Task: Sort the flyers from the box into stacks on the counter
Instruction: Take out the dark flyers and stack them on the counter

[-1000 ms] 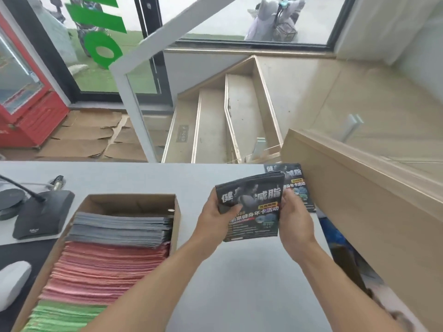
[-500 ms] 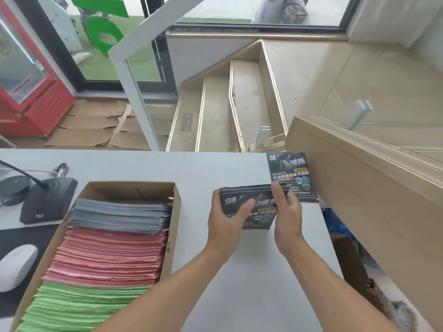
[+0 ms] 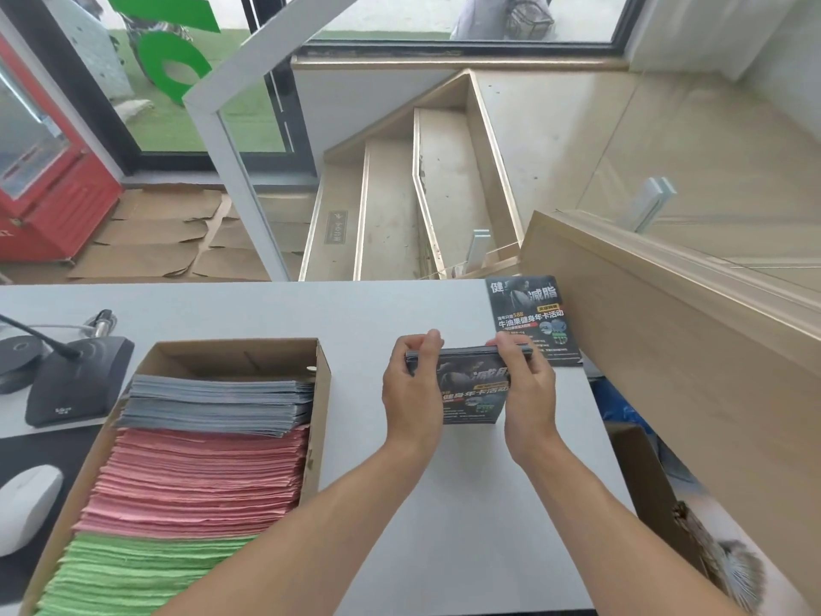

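Observation:
A bundle of dark flyers (image 3: pixel 473 389) is gripped between both my hands just over the grey counter (image 3: pixel 444 526). My left hand (image 3: pixel 411 393) clasps its left edge and my right hand (image 3: pixel 528 389) its right edge. Behind it a dark flyer stack (image 3: pixel 531 320) lies flat at the counter's far right. To the left stands a cardboard box (image 3: pixel 322 393) holding grey flyers (image 3: pixel 217 402) at the far end, pink flyers (image 3: pixel 195 477) in the middle and green flyers (image 3: pixel 133 571) nearest me.
A black microphone base (image 3: pixel 66 384) and a white mouse (image 3: pixel 26 509) sit left of the box. A wooden ledge (image 3: pixel 688 340) rises along the counter's right side. Stairs (image 3: pixel 400 206) drop away beyond the counter's far edge.
The bundle was held upright and facing me; both hands have tipped it flatter and lowered it toward the counter. The stack behind is now in plain view.

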The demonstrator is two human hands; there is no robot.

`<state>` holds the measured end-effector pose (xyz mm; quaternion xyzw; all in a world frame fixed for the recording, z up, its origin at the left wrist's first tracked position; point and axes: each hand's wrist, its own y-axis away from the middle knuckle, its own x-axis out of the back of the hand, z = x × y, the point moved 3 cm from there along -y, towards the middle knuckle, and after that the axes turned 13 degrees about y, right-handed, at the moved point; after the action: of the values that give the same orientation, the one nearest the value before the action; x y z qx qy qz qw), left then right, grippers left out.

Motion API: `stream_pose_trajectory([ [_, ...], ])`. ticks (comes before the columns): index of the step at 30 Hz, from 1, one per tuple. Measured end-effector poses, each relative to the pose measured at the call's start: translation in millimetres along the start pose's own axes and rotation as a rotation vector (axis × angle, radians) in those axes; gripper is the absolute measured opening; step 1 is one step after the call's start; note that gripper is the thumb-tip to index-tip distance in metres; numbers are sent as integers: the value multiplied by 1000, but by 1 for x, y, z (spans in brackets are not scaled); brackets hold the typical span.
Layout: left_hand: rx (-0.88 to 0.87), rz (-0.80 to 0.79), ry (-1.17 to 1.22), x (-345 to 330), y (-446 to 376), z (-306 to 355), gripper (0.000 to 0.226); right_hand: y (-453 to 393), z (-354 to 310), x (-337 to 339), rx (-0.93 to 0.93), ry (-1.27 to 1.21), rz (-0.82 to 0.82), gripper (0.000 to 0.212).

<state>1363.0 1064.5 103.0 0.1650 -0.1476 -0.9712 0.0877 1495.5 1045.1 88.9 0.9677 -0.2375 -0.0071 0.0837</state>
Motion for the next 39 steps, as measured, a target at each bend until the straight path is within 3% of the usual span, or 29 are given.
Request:
stream_pose_trajectory([
  [3, 22, -118, -44, 5, 1, 3, 41, 1, -1, 4, 4, 19, -44, 30],
  [6, 10, -200, -156, 13, -3, 3, 34, 2, 1, 7, 22, 65, -106, 39],
  [9, -5, -178, -216, 16, -6, 2, 19, -2, 11, 14, 46, 205, -171, 34],
  [14, 31, -163, -217, 18, -16, -2, 18, -11, 48, 34, -63, 407, -319, 29],
  [17, 74, -127, -155, 15, -23, 1, 19, -12, 62, 39, -111, 462, -282, 18],
  [23, 330, -108, -36, -6, -67, 6, 16, -23, 48, 35, -182, 364, -113, 15],
  [28, 429, -220, -181, -48, -91, -18, 25, -81, 21, 58, -244, 345, 64, 14],
  [32, 469, -294, -246, -96, -101, -33, 26, -138, 10, 74, -247, 633, 183, 16],
  [39, 479, -258, -294, -142, -125, -49, 18, -184, 20, 87, -273, 1015, 292, 20],
])
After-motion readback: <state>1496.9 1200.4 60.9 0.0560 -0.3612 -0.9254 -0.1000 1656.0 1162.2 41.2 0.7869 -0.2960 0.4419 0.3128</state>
